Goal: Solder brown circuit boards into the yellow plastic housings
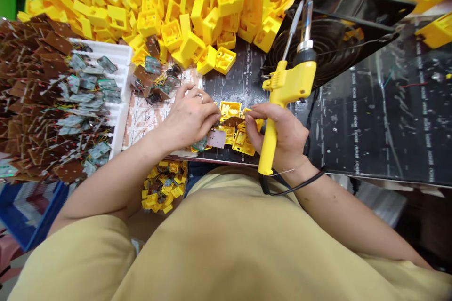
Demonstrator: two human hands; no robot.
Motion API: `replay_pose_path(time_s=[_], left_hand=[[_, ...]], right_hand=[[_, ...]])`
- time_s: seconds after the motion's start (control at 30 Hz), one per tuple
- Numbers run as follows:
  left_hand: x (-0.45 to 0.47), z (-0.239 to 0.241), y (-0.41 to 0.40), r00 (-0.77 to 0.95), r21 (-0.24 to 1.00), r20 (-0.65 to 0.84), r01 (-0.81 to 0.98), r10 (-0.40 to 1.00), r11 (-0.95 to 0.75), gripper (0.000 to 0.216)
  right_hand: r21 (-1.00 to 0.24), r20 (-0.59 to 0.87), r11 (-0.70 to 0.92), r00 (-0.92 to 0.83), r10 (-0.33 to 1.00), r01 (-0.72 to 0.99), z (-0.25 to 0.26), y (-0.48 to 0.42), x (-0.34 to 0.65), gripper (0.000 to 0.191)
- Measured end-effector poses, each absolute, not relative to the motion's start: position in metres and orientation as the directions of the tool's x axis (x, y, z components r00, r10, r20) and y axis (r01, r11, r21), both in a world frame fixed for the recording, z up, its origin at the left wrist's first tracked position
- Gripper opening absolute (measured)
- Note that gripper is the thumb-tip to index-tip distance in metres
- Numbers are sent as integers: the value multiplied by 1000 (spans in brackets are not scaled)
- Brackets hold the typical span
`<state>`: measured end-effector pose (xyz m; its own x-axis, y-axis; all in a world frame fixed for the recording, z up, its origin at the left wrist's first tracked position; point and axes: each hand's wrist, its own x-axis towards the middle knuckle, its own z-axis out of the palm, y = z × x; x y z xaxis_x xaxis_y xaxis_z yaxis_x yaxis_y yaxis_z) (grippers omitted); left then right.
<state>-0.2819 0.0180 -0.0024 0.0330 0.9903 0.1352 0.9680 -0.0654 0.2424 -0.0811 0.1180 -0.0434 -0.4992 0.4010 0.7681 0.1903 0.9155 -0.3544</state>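
Note:
My right hand (282, 136) is closed around the grip of a yellow soldering gun (287, 84), whose metal tip points up and away; its fingertips also touch small yellow housings (231, 109) on the mat. My left hand (190, 115), a ring on one finger, pinches a small circuit board (216, 138) among those housings, fingers curled. A black cord (289, 188) runs from the gun's handle under my wrist.
A big heap of yellow plastic housings (197, 4) fills the back. A white tray (122, 103) and piles of brown circuit boards (45, 99) lie left. A black fan (335, 37) stands behind the gun. Finished yellow parts (164, 190) sit below the table edge. A dark mat (381, 117) spreads right.

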Motion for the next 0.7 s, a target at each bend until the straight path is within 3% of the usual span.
replay_pose_path(time_s=[0.13,0.43,0.7], left_hand=[[-278,2,21,21,257,128,965,991,-54,32],[-268,21,45,7,613,1,790,1000,-6,19],[-255,6,46,-117,760,103,650,988,-3,20]], right_hand=[[-368,776,911,-478,411,187,-47,115,-83,36],[-367,765,920,-518,382,137,-52,116,-83,30],[-384,779,913,-482,401,139,-52,116,-83,30]])
